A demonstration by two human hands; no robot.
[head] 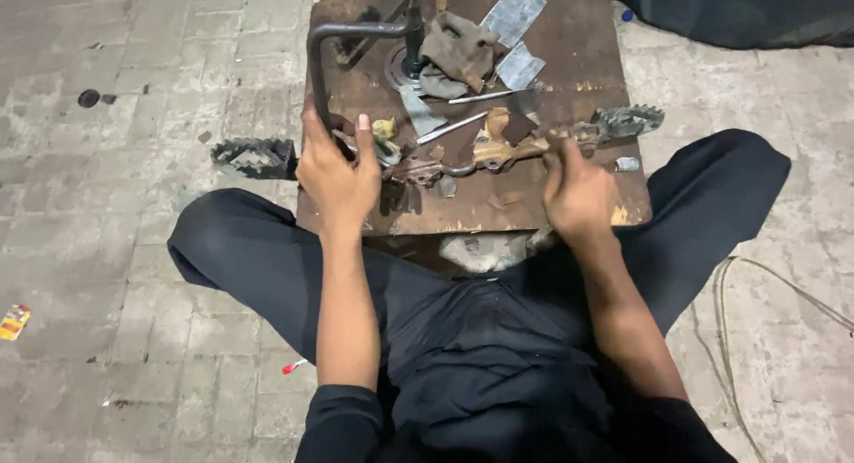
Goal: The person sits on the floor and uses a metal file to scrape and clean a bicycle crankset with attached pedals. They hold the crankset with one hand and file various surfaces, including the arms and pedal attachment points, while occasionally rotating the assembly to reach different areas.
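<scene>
With the left hand (336, 174) gripping the bent rod (322, 47) and the right hand (576, 192) closed on the rusty lever (498, 152), a slip could scrape knuckles on the tabletop (578, 63).

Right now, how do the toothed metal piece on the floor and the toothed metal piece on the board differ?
The toothed piece on the floor lies on the paving left of the rusty board; the toothed piece on the board rests at its right edge. The floor piece lies loose, near the left hand, which grips a bent rod; the board piece seems joined to a rusty bar near the right hand. Both are dark and jagged.
</scene>
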